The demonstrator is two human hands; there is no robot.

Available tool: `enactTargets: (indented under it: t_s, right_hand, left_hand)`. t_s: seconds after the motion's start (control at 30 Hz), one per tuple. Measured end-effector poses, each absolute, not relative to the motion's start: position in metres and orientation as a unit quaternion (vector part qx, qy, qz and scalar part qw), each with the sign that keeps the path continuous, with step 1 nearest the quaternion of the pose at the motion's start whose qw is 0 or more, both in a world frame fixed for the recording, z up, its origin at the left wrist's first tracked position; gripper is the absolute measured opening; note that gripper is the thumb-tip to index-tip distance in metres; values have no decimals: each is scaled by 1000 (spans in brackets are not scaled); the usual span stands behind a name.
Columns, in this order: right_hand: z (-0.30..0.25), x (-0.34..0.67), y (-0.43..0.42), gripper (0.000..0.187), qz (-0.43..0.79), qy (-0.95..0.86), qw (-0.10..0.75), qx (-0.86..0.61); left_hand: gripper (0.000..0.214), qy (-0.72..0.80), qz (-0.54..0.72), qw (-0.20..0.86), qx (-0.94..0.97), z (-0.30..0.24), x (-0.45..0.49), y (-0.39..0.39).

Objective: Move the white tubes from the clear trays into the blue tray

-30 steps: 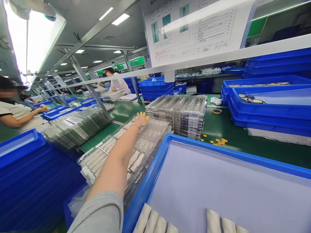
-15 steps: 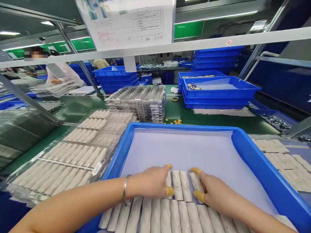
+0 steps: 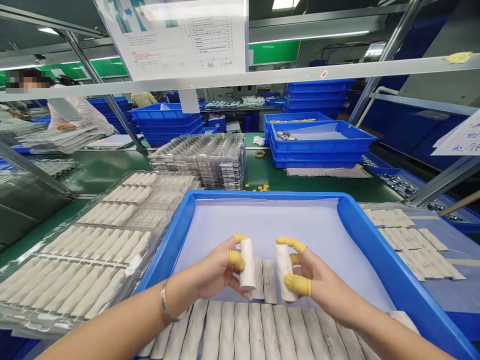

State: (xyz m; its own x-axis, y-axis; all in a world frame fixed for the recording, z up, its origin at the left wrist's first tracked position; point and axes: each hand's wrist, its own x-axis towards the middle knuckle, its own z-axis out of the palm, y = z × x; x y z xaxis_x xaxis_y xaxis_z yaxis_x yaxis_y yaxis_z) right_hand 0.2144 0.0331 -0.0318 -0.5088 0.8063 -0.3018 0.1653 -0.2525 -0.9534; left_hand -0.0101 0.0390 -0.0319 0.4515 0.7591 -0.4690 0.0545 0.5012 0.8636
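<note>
My left hand (image 3: 227,265), wearing yellow finger cots and a bracelet on the wrist, grips a white wrapped piece (image 3: 247,265) between thumb and fingers. A second white wrapped piece (image 3: 285,272), with small dark marks, is pinched in my right hand (image 3: 305,270), also in finger cots. Both pieces are tilted up over a blue tray (image 3: 348,207) lined with pale paper. Between the hands, two more wrapped pieces (image 3: 269,281) lie on the liner. A packed row of the same pieces (image 3: 240,330) fills the near end of the tray.
Left of the tray, clear plastic trays (image 3: 168,200) hold rows of white pieces. Behind stand a stack of clear trays (image 3: 202,155) and blue bins (image 3: 318,142). More pieces (image 3: 405,235) lie at right. A metal rail (image 3: 225,80) crosses above; a person (image 3: 75,112) works far left.
Both hands have closed on one outer piece each and lifted them off the liner, where they lay beside the two middle pieces. The head view has shifted slightly to the right.
</note>
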Motion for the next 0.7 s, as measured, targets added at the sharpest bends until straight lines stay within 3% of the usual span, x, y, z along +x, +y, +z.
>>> enactTargets:
  t_s: [0.13,0.3,0.7]
  right_hand:
    - [-21,207,23,73,736,-500,272,-366]
    - [-23,209,17,80,766,-446,323,-331]
    - [-23,213,5,59,776,-454,306,-314]
  left_hand:
    - [48,381,267,797,386,-10,2,25]
    - [48,282,306,844,338,-11,9,15]
    - [48,325,286,829,354,-21,-4,8]
